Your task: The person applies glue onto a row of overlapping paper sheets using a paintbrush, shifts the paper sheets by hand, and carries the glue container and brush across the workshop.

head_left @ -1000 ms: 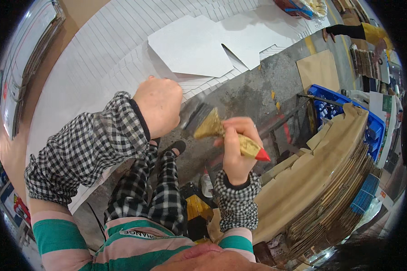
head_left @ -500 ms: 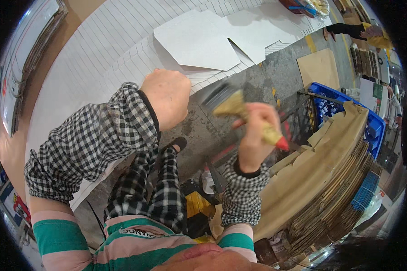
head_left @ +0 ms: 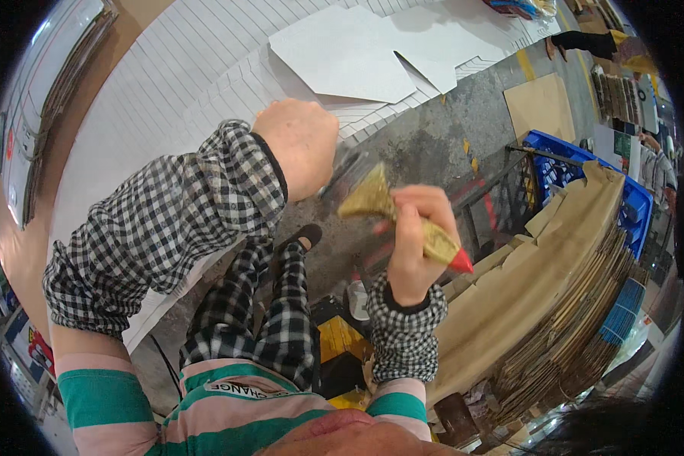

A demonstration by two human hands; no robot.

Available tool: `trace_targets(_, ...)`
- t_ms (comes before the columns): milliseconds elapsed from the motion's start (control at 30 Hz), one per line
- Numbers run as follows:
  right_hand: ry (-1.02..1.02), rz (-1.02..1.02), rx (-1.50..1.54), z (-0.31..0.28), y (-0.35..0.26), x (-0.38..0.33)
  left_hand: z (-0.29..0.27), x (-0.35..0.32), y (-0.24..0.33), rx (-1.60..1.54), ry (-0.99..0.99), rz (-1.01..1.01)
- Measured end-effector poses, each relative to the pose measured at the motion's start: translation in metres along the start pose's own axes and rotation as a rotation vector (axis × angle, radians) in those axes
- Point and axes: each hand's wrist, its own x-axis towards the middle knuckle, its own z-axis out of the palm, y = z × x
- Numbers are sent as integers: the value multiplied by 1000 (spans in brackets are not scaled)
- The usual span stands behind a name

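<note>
My right hand grips a wide flat brush by its gold handle with a red tip. Its dark bristle end is smeared by motion and points at my left hand. My left hand is closed in a fist at the near edge of a wide layer of fanned white sheets. The back of that hand faces up, and what its curled fingers hold, if anything, is hidden. Beyond it, cut white card pieces lie on the sheets.
Right of me stands a long stack of brown cardboard, with a blue crate behind it. A flat brown board lies on the grey floor. Bundled flat boards are at far left. Another person's arm shows at far right.
The brush and my right hand have moved slightly left and down, the bristles now nearer my left fist. My left hand has shifted a little right and up in the picture.
</note>
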Motion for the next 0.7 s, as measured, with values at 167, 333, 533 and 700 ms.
trace_targets(167,-347,-174,-174,-1,0,-9,-3,3,2,94,-89,16)
trace_targets(333,-220,-55,-159,-1,2,-21,-2,0,5,72,-26,43)
trace_targets(533,-45,-93,1,-18,-6,-45,8,2,2,85,-21,47)
trace_targets(700,22,-25,97,-45,-2,-65,17,-15,2,217,-25,-49)
